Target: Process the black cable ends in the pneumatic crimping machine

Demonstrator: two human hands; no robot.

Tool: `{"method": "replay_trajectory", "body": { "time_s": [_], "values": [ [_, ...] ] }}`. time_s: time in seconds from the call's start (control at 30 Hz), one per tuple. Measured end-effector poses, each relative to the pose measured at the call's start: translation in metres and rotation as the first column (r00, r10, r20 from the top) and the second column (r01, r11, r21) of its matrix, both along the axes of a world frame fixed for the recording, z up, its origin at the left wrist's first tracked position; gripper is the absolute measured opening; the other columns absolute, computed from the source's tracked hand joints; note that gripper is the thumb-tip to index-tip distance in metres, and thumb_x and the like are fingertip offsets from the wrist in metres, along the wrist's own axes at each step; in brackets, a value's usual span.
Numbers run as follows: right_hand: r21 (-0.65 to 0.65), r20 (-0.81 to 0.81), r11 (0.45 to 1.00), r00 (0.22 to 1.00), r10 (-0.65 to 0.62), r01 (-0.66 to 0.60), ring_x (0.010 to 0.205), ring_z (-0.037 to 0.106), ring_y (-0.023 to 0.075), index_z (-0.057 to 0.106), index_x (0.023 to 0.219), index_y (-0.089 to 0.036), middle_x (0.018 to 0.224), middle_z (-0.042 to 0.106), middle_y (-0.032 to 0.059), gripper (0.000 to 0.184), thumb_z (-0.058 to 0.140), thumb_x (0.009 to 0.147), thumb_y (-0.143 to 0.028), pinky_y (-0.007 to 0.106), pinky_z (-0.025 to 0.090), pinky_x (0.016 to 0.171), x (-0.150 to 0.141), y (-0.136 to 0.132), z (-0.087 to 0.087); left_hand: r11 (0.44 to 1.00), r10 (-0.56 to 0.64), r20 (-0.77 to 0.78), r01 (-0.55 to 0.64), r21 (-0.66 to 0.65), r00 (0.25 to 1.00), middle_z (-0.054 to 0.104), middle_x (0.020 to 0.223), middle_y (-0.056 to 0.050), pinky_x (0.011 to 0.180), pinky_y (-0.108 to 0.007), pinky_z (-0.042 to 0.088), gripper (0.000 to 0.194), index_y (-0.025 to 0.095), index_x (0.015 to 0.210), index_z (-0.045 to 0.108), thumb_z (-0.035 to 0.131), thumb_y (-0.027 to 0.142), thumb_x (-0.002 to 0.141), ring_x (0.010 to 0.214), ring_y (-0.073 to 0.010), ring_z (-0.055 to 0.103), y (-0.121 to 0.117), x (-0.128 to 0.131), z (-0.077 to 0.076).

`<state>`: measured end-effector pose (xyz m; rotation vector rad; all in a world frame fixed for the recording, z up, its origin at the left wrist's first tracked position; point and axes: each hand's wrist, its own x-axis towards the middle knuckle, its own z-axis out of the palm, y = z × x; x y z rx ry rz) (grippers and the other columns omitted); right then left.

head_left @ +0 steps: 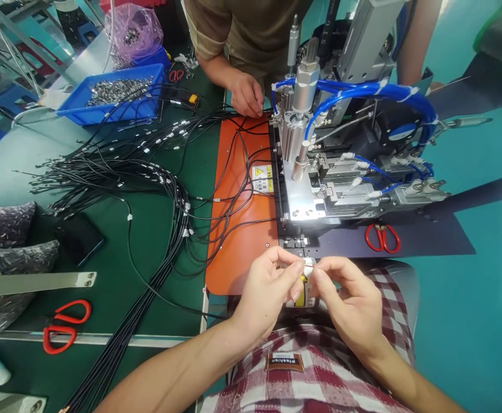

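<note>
My left hand [265, 289] and my right hand [349, 298] meet just in front of the machine's front edge, each in a fingertip pinch. A thin red wire [307, 266] shows in the small gap between their fingertips. A single black cable [159, 284] runs from the table to my left forearm, where it passes out of sight; whether it joins the red wire I cannot tell. Close behind my hands stands the metal press machine [305, 198] with blue air hoses [363, 92]. Several black cables lie across its orange plate [238, 258].
A co-worker's hand [247, 94] is at the plate's far edge. On the green table [148, 327] lie a cable bundle [165, 241] and red-handled scissors [67, 327]. A blue bin [73, 106] holds small metal parts. More red-handled scissors [382, 238] lie right of my hands.
</note>
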<state>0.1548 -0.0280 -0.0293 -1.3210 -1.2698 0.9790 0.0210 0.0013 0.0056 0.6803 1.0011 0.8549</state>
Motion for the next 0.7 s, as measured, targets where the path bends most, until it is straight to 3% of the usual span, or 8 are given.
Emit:
{"method": "replay_trajectory", "body": {
  "time_s": [0.27,0.53,0.7],
  "values": [
    [-0.002,-0.036,0.998,0.998,-0.057,0.057,0.058,0.058,0.0138,0.065,0.086,-0.02,0.072,0.065,0.0005,0.002,0.066,0.084,-0.02,0.026,0.049,0.054,-0.0028,0.0034,0.002,1.0,0.004,-0.045,-0.003,0.018,0.999,0.046,0.05,0.007,0.049,-0.018,0.027,0.02,0.015,0.08,0.051,0.064,0.029,0.085,0.048,-0.0049,0.038,-0.0012,0.0005,-0.0004],
    [-0.042,-0.043,0.996,0.996,-0.078,0.076,0.056,0.057,0.0132,0.065,0.081,-0.021,0.069,0.065,-0.0008,0.005,0.064,0.086,-0.021,0.025,0.047,0.053,-0.0063,0.0023,0.0014,0.998,0.06,0.043,-0.059,-0.036,0.997,0.044,0.051,0.007,0.05,-0.019,0.026,0.018,0.015,0.08,0.049,0.062,0.026,0.086,0.05,-0.0058,0.037,-0.0018,0.0037,-0.0001],
    [0.108,0.073,0.991,0.993,-0.089,0.081,0.06,0.058,0.0152,0.065,0.083,-0.021,0.072,0.065,0.0012,0.006,0.063,0.085,-0.016,0.028,0.046,0.054,-0.0063,0.004,-0.0021,0.995,0.096,0.059,-0.094,-0.038,0.994,0.045,0.052,0.006,0.049,-0.02,0.025,0.019,0.015,0.08,0.05,0.064,0.027,0.085,0.05,-0.006,0.037,-0.0025,0.0051,-0.001]
  ]
}}
